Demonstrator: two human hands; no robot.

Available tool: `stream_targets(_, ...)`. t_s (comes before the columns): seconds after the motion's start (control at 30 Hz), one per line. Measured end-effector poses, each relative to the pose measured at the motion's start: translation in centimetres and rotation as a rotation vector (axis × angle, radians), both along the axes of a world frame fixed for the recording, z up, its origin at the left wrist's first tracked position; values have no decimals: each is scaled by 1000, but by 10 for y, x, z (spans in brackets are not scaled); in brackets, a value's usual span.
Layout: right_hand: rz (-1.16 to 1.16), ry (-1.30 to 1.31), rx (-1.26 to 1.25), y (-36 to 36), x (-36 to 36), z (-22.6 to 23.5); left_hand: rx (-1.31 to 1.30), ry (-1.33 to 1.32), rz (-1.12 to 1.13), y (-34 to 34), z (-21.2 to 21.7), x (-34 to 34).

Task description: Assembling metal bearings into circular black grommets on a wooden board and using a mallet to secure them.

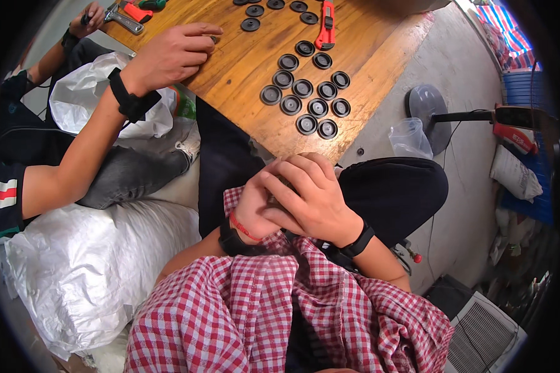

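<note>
My left hand (pixel 253 205) and my right hand (pixel 309 194) are cupped together just off the near corner of the wooden table (pixel 255 118). The right fingers curl over the left hand, and both hands are closed. A small dark sliver shows between them, but whatever lies inside is hidden. Ahead of them on the table, several round black discs (pixel 302 88) with raised rims lie flat in a loose cluster. Beyond this cluster lies a red utility knife (pixel 326 28), next to more black discs (pixel 250 24).
On the left a co-worker's hand (pixel 174 53) rests over the table edge; another hand (pixel 90 18) is near a metal tool (pixel 124 22). White sacks (pixel 93 273) fill the lower left. A clear plastic cup (pixel 410 140) and a round-based stand (pixel 426 109) are on the right.
</note>
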State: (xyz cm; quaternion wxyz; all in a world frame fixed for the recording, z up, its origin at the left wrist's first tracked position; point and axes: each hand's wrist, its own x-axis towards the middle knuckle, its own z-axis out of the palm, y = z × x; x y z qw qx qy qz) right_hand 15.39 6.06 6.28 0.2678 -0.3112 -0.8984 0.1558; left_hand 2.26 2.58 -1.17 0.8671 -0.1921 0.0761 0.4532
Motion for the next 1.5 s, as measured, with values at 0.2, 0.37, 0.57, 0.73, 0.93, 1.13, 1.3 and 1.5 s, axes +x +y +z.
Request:
stream_targets(0.2, -126, 88, -68, -8, 40, -8, 144, -37, 50, 1, 15, -2)
stream_targets(0.37, -97, -40, -37, -5, 30, -3, 120, -25, 13, 0, 16, -13)
stream_targets(0.57, -68, -57, -141, -2, 25, 0, 71, 29, -2, -5, 19, -20)
stream_targets(0.73, -60, -46, -214, 9, 34, 26, 104, 33, 5, -10, 26, -23)
stream_targets(0.93, -14, -192, -192, 93, 34, 60, 217, 7, 10, -7, 20, -12)
stream_targets(1.13, -6, -339, -13, 173, 21, 17, 183, -53, 64, -2, 6, 8)
stream_targets(1.3, -42, -436, -28, 160, 29, 26, 164, -86, 89, -1, 5, 9)
stream_targets(1.5, -319, 39, -422, 56, 103, 75, 176, -52, 59, -4, 6, 3)
